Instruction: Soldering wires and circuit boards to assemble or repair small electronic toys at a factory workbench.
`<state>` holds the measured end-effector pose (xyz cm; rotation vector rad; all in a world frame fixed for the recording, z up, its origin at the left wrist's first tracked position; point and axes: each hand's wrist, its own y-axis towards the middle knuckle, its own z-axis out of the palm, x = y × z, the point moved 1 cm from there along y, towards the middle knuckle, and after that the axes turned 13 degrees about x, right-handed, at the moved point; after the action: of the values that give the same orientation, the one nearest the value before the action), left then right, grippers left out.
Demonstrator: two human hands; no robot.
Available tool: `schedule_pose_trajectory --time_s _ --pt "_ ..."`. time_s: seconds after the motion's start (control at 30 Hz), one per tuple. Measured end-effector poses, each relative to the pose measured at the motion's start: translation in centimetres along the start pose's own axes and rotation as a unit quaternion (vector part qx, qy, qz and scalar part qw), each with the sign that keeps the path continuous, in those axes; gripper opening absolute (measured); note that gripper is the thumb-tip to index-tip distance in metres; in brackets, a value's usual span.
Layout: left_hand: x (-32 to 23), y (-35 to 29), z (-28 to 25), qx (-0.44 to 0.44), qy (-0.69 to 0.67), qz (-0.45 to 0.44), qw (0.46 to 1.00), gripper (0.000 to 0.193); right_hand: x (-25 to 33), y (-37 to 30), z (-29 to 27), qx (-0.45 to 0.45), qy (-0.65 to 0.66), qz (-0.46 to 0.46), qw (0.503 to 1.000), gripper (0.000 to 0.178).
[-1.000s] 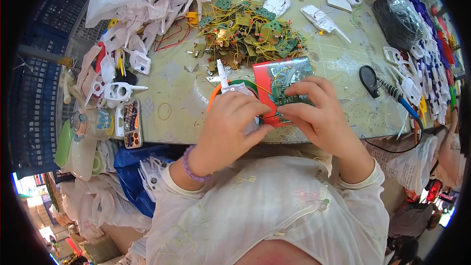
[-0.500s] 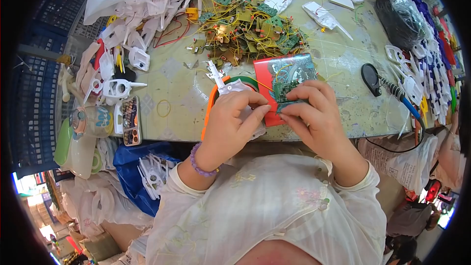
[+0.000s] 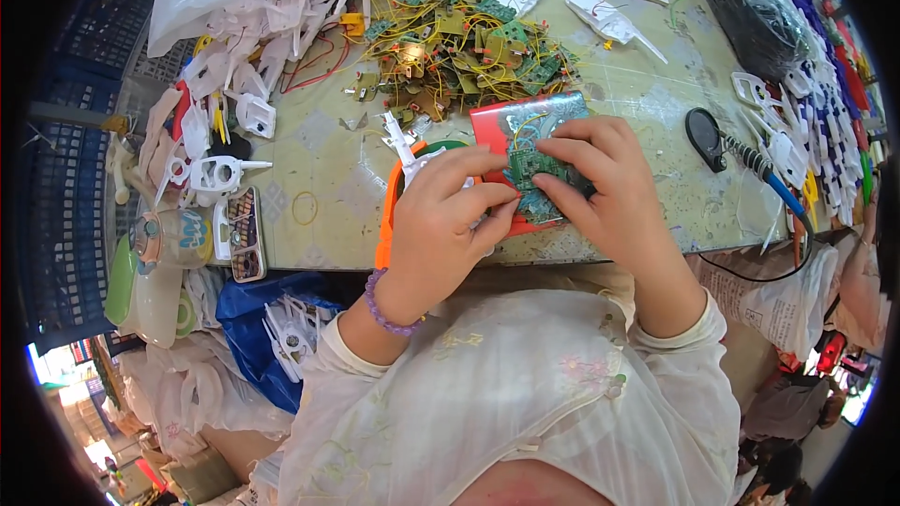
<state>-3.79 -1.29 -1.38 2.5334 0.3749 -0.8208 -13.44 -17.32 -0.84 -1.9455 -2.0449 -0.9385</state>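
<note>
A small green circuit board point(image 3: 534, 167) with a yellow wire is gripped by the fingers of my right hand point(image 3: 614, 192), over a red sheet point(image 3: 487, 129) with a dark, glossy picture. My left hand point(image 3: 445, 209) is closed in a pinch at the board's left edge; whatever lies between thumb and forefinger is too small to make out. Under the left hand a white plastic housing point(image 3: 400, 141) pokes out, its rest hidden. It lies over an orange ring-shaped thing point(image 3: 385, 230), also partly covered.
Beyond my hands lies a heap of wired circuit boards point(image 3: 459, 61). White plastic housings point(image 3: 220, 173) crowd the left side. A soldering iron point(image 3: 773, 189) with its holder point(image 3: 705, 141) sits at right, before a black wrapped bundle point(image 3: 757, 23). A blue bag point(image 3: 248, 319) hangs below the table edge.
My right hand has turned the circuit board flatter, so more of its green face shows. My left hand stays pinched beside it. The whole view has shifted slightly.
</note>
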Motion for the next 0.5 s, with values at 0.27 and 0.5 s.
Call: schedule_pose_trajectory --time_s 0.27,0.5 --pt "-0.1 -0.3 1.0 0.006 0.019 0.014 1.000 0.014 -0.5 -0.3 0.3 0.001 0.006 -0.010 1.000 0.028" --pt "0.2 -0.3 1.2 -0.008 0.041 0.027 0.999 0.013 -1.7 -3.1 -0.9 -0.174 0.107 0.023 0.979 0.025"
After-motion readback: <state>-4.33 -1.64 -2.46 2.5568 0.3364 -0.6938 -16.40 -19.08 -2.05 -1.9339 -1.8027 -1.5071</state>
